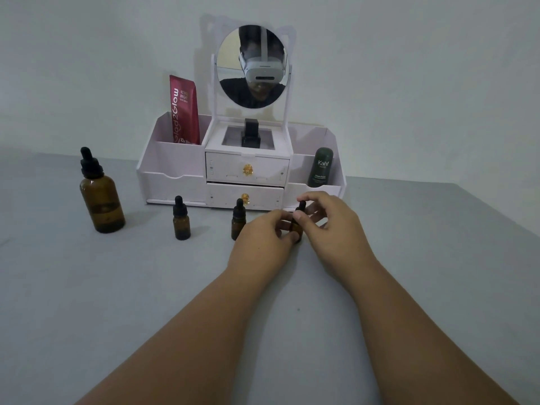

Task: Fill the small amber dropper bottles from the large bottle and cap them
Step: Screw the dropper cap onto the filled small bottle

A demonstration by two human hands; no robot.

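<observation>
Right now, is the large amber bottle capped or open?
Capped: the large bottle stands upright with its black dropper cap seated on the neck.

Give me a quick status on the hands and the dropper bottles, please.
Left hand grips rightmost small bottle, right hand pinches its dropper cap. Large bottle capped, far left. Other two small bottles capped, untouched. Nothing obstructing.

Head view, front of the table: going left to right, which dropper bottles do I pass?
large amber bottle → first small bottle → second small bottle → third small bottle, gripped by the left hand while the right hand pinches its cap.
</observation>
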